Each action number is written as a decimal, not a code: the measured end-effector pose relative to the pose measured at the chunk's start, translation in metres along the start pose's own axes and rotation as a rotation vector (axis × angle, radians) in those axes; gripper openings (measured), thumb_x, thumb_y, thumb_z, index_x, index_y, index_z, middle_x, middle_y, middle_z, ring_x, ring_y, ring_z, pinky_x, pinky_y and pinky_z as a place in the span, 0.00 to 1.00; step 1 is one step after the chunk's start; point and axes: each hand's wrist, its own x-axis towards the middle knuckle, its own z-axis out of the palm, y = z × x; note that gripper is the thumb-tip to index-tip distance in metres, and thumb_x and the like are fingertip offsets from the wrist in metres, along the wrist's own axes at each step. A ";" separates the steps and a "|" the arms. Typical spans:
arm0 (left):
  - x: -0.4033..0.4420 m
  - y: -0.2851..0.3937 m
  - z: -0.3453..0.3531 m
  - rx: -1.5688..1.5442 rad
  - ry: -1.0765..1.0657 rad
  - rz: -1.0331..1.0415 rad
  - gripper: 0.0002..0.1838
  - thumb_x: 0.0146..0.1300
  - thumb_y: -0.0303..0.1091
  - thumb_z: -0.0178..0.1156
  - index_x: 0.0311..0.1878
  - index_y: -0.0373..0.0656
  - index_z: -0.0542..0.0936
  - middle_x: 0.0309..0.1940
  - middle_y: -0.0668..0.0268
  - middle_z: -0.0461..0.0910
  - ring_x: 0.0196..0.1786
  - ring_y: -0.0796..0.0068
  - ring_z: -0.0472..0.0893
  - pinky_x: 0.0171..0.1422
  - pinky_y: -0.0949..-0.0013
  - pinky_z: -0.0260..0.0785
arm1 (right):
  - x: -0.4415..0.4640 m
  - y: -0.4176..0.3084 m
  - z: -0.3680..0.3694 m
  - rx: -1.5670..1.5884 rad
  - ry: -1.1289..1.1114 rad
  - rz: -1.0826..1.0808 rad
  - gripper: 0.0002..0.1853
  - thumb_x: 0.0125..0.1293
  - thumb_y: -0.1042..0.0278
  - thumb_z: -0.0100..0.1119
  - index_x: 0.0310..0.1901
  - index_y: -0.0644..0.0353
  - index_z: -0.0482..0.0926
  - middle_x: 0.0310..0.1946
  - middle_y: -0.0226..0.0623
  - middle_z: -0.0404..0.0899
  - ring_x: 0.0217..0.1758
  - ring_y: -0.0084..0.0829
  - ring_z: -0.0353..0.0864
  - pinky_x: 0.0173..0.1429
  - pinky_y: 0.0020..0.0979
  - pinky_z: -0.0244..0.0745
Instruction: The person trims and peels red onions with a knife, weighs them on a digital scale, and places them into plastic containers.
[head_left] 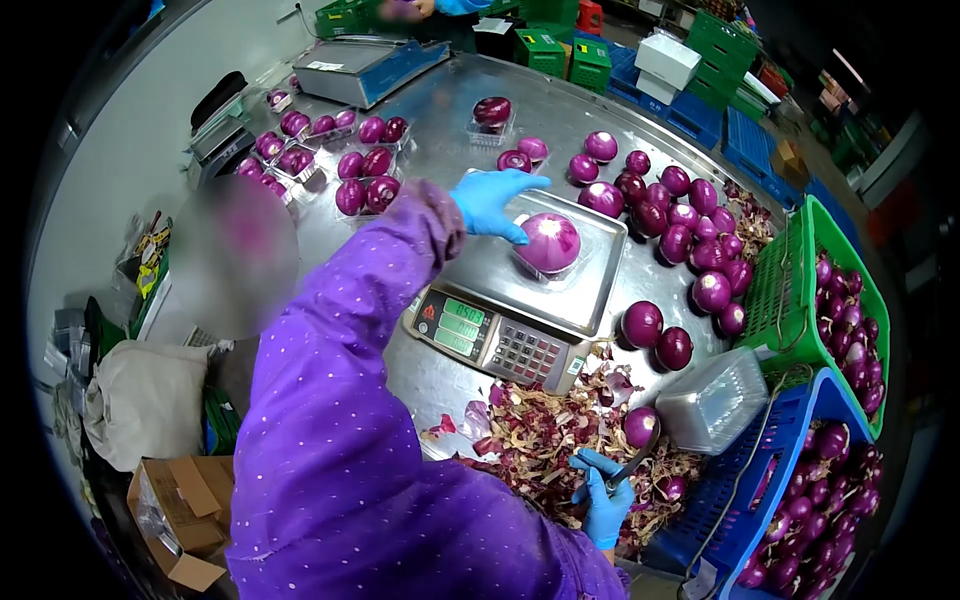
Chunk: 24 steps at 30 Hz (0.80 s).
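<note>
A large peeled red onion (549, 243) sits in a clear plastic tray on the metal pan of the digital scale (500, 340), whose green display is lit. Over the pan's far left side, my left hand (494, 204) in a blue glove has its fingers spread. Its thumb is at the onion's edge; whether it touches, I cannot tell. My gloved right hand (604, 502) is closed around a knife (637, 458) with a dark, curved blade. Beneath it lies a heap of onion skins (545, 425), with a red onion (640, 427) near the blade.
Many peeled onions (712, 291) lie right of the scale. Stacked clear trays (715, 400) stand near a green crate (800, 270) and a blue crate (745, 470) of onions. Trays of onions (368, 180) are at the far left, near another scale (360, 70). A person's hand (424, 7) shows at the top.
</note>
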 end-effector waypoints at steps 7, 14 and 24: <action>0.068 -0.006 0.037 0.381 -0.418 0.156 0.69 0.23 0.65 0.77 0.74 0.61 0.55 0.69 0.55 0.61 0.72 0.51 0.60 0.71 0.40 0.49 | 0.006 -0.001 0.014 0.003 0.085 0.044 0.13 0.68 0.73 0.54 0.51 0.68 0.77 0.41 0.41 0.84 0.23 0.15 0.74 0.25 0.17 0.69; 0.072 -0.014 0.029 0.248 -0.350 0.078 0.64 0.24 0.71 0.74 0.71 0.60 0.62 0.53 0.52 0.76 0.55 0.48 0.77 0.62 0.52 0.67 | 0.021 0.009 0.012 -0.041 0.078 0.047 0.14 0.68 0.70 0.55 0.50 0.69 0.77 0.39 0.44 0.84 0.17 0.17 0.72 0.22 0.18 0.68; 0.046 -0.027 0.059 -0.384 -0.059 -0.067 0.55 0.32 0.51 0.79 0.67 0.44 0.64 0.60 0.52 0.71 0.61 0.55 0.73 0.68 0.61 0.65 | 0.041 -0.021 0.039 -0.196 -0.013 0.046 0.11 0.67 0.73 0.56 0.48 0.63 0.81 0.36 0.33 0.85 0.23 0.13 0.68 0.27 0.16 0.61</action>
